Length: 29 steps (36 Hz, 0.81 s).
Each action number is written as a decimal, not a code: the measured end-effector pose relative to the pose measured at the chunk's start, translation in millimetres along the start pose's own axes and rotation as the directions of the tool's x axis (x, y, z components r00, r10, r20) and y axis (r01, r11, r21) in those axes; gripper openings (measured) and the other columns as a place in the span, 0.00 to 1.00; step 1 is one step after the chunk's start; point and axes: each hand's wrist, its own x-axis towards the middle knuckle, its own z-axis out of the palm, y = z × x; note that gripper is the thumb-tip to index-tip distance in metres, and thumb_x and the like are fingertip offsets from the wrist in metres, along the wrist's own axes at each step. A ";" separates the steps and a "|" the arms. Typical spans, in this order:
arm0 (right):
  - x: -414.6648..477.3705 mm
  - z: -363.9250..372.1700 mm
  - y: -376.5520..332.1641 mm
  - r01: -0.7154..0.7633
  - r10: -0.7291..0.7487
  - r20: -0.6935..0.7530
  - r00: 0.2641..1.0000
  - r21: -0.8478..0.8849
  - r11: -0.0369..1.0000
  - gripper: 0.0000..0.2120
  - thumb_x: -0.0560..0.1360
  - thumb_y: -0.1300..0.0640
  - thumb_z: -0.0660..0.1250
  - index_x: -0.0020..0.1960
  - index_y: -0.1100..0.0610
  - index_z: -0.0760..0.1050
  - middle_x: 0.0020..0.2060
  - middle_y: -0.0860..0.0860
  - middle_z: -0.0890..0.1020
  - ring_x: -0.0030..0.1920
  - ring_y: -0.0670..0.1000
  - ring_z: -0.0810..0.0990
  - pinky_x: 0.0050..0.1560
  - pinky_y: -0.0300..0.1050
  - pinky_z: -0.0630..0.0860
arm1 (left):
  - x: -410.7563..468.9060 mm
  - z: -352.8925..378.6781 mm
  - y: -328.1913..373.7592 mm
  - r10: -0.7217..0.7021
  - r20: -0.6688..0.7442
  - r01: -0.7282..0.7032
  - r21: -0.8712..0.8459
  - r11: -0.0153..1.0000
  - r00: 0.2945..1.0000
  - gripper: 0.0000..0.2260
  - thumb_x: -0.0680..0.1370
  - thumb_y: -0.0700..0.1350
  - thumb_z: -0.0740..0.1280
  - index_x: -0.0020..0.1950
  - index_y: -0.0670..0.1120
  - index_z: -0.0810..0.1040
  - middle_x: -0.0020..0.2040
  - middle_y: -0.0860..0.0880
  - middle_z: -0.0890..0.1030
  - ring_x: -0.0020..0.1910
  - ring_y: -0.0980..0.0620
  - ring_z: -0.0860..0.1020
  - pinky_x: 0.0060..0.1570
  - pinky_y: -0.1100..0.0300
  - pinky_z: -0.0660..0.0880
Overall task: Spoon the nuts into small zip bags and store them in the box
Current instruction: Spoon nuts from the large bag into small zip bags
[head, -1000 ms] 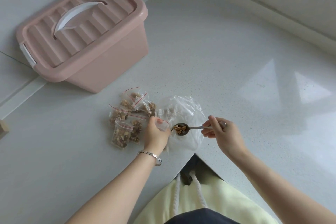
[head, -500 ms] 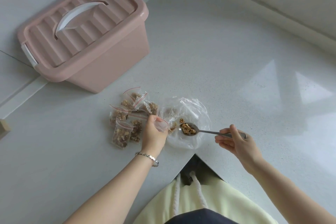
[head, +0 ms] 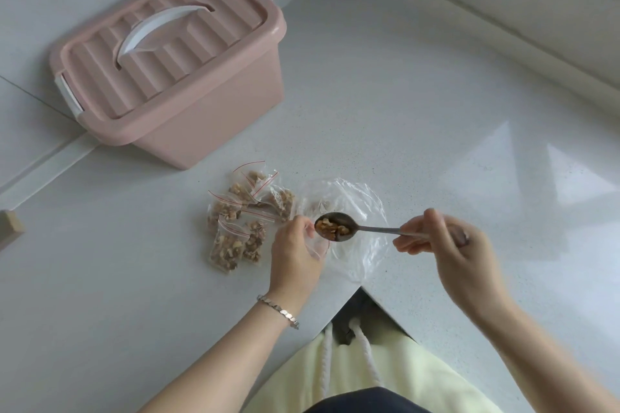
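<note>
Noted long-handled grey metal spoon (head: 365,229), bowl loaded with brown walnut pieces (head: 332,229), handle pinched in right hand (head: 449,245). Held small clear red-striped zip bag (head: 318,246) at its mouth in curled fingers of left hand (head: 293,253), just beside the spoon tip, near the bench's near inner corner. Logged large crumpled clear plastic bag (head: 362,201) beneath both, pile of filled small zip bags (head: 235,228) just left of it, and pink lidded plastic box (head: 174,77), lid on, toward far left edge. Judged bag film limp and slippery: best gripped at the stiffer zip rim. Judged nuts light, loose, apt to roll off unless spoon kept level.
</note>
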 end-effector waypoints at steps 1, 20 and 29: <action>-2.5 4.0 -1.1 0.045 -0.044 0.020 0.999 -0.066 0.997 0.18 0.71 0.43 0.56 0.37 0.53 0.79 0.33 0.48 0.84 0.35 0.45 0.82 0.39 0.34 0.76 | -0.2 1.2 0.0 0.005 -0.002 -0.005 -0.009 1.000 1.000 0.12 0.70 0.40 0.72 0.45 0.47 0.69 0.40 0.62 0.66 0.44 0.51 0.71 0.45 0.55 0.75; 6.6 3.2 41.2 -0.039 0.006 -0.129 0.992 -0.252 0.967 0.14 0.78 0.50 0.57 0.37 0.48 0.76 0.33 0.47 0.82 0.36 0.40 0.80 0.39 0.34 0.75 | 2.8 4.0 -16.5 -0.164 -0.044 0.163 -0.018 0.986 0.985 0.12 0.69 0.38 0.73 0.46 0.47 0.71 0.48 0.52 0.65 0.52 0.46 0.72 0.54 0.51 0.74; 17.5 14.8 66.4 -0.061 0.046 -0.070 0.997 -0.230 0.971 0.12 0.78 0.53 0.57 0.39 0.48 0.76 0.36 0.46 0.82 0.39 0.38 0.80 0.42 0.29 0.75 | 14.7 11.0 -10.4 -0.362 0.081 0.364 -0.010 0.931 0.929 0.09 0.73 0.41 0.69 0.47 0.48 0.70 0.42 0.51 0.73 0.36 0.54 0.73 0.29 0.67 0.67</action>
